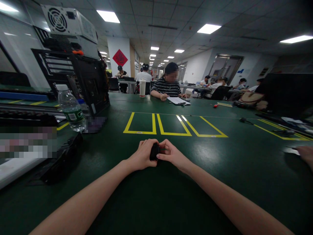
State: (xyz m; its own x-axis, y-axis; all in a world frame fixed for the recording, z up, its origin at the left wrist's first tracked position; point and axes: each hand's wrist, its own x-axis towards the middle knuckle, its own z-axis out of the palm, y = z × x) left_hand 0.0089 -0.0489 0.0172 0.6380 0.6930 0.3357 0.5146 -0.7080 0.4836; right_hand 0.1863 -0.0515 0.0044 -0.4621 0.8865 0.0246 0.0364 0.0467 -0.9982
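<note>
Between my two hands, low over the green table [137, 202], is a small black object [154, 151]; its exact kind is hard to make out. My left hand [143, 154] wraps round its left side, thumb below and fingers on top. From the right, my right hand [171, 152] pinches it with thumb and fingertips. Much of the object is covered by my fingers. Just beyond my hands, yellow tape outlines [174, 134] mark the tabletop.
At left stand a clear water bottle [72, 109], a black computer case [90, 81] and a metal power supply [69, 21] on top. Across the table a person [166, 83] writes on a clipboard [178, 100] near a cup [142, 89]. Another person's hand [305, 155] shows at far right.
</note>
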